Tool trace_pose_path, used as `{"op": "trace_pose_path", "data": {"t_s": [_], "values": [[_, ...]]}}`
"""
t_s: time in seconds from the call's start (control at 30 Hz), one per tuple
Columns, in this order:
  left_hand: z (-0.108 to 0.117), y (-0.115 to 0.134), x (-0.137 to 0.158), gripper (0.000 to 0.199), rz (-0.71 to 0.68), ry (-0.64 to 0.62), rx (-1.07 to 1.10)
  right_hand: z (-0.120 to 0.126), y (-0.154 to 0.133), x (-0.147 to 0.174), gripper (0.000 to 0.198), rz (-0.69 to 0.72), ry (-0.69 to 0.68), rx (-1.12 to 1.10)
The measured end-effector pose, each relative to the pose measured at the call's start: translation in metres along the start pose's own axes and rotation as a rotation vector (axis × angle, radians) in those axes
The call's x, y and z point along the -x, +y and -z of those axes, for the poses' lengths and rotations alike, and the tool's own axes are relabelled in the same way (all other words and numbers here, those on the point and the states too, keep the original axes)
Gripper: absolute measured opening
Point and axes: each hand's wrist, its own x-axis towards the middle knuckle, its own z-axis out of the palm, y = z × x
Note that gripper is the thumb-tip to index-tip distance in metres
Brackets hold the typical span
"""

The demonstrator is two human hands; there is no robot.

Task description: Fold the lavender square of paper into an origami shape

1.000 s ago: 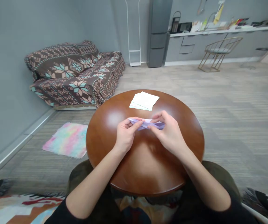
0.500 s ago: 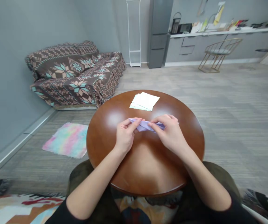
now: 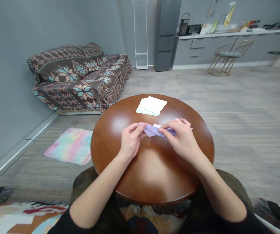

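Observation:
A folded sheet of purple paper [image 3: 152, 130] is held between both hands above the round brown table [image 3: 154, 182]. My left hand [image 3: 131, 138] is closed on its left end, thumb on top and fingers beneath. Further along, my right hand [image 3: 180, 136] pinches the folded paper between thumb and fingers, and a thin tip sticks out past the knuckles on the right. A small pale flap shows at the paper's upper edge. Part of the paper is hidden behind the right fingers.
A loose stack of pale paper sheets [image 3: 152, 106] lies at the table's far side, beyond my hands. A patterned sofa [image 3: 81, 78] stands at the back left, and a fluffy pastel rug [image 3: 69, 145] lies on the floor left of the table. A gold-framed chair [image 3: 227, 55] stands by the kitchen counter.
My right hand has shifted slightly right and up along the purple paper, which has also moved a little to the right. More of its pale flap shows. My left hand has barely moved.

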Motion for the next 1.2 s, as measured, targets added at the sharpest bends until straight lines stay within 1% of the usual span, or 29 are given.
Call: {"op": "trace_pose_path", "data": {"t_s": [0.37, 0.57, 0.7, 0.9, 1.2], "values": [[-0.002, 0.001, 0.001, 0.020, 0.010, 0.036, -0.009, 0.007, 0.001, 0.001, 0.015, 0.018, -0.053, 0.006], [0.000, -0.001, 0.000, 0.017, -0.008, 0.012, -0.008, 0.008, 0.001, 0.001, 0.016, 0.009, -0.057, -0.005], [0.001, -0.001, 0.000, 0.020, -0.026, 0.003, -0.043, 0.009, 0.003, 0.001, 0.015, 0.003, -0.064, -0.008], [0.001, -0.004, 0.001, 0.020, -0.004, -0.077, -0.133, 0.012, 0.002, 0.000, 0.017, -0.003, -0.087, -0.027], [0.004, -0.007, -0.001, 0.019, 0.003, -0.065, -0.132, 0.012, 0.000, 0.000, 0.017, -0.024, -0.115, -0.078]]}}
